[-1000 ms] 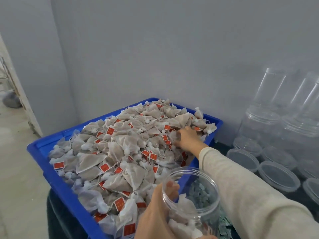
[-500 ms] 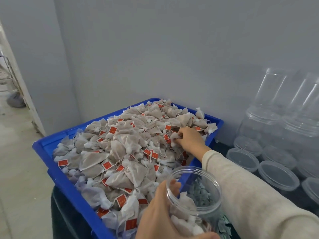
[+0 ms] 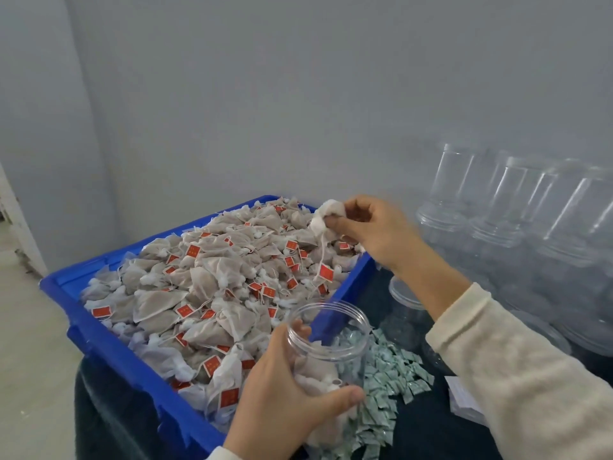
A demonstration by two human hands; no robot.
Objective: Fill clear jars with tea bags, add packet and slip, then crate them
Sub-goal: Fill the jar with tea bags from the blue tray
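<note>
Clear jar [image 3: 326, 346] sits low centre, just off the near right corner of the blue bin [image 3: 109, 346], gripped round its body by the left hand [image 3: 285, 403]; a few tea bags already at the bottom, far from full. Change vs half a second ago: right hand [image 3: 374, 227] was buried in the pile, now it's lifted clear above the bin's right edge, pinching a tea bag [image 3: 326, 212] with its string and red tag [image 3: 325, 271] dangling. So the pick is done, drop into the jar looks next; the loose tag could snag on the heap. Around: green packets [image 3: 388, 376] heaped on the dark desk beside the jar, white slips [image 3: 464, 400] further right, empty jars [image 3: 497, 207] stacked by the wall, lids [image 3: 403, 292] near them. No crate visible.
</note>
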